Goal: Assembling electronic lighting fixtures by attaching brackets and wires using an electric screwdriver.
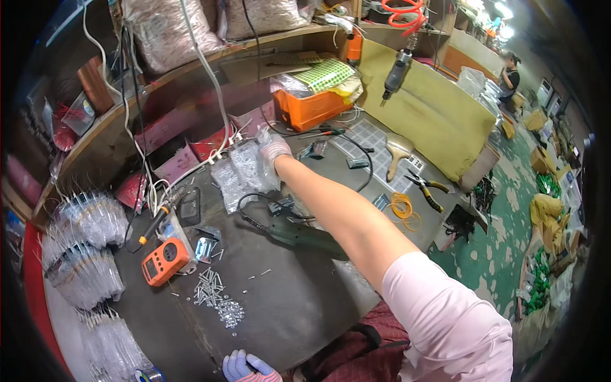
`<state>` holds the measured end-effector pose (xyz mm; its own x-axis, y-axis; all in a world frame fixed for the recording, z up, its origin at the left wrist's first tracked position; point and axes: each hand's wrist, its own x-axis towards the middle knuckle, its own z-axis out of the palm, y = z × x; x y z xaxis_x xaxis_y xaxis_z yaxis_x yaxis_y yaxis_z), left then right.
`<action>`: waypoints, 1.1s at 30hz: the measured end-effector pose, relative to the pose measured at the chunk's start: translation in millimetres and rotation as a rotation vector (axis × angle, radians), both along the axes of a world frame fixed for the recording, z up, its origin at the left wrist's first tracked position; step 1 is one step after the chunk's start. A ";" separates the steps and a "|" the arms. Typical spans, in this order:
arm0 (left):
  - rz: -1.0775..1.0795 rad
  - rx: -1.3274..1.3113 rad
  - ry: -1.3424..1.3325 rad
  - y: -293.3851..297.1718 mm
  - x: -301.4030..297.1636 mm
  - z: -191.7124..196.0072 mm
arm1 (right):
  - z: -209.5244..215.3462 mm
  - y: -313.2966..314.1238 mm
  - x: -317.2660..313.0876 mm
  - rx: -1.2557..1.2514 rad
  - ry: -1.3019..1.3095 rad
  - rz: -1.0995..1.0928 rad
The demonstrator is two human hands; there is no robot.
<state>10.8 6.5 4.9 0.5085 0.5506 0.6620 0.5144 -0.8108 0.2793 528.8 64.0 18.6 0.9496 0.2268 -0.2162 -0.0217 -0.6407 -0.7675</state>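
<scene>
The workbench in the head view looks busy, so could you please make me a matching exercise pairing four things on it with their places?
Things:
1. orange meter
2. orange bin
3. pliers
4. pile of screws

Places:
A. right part of the bench, beside a coil of orange wire
B. back of the bench, under a green dotted sheet
C. left front, by the bagged parts
D. bench front, right of the meter

Pairs: 1-C, 2-B, 3-A, 4-D
</scene>
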 end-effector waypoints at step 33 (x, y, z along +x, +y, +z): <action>-0.184 -2.480 -0.875 -55.2 28.2 21.4 | 39.2 -260.0 -256.0 0.181 -0.265 0.776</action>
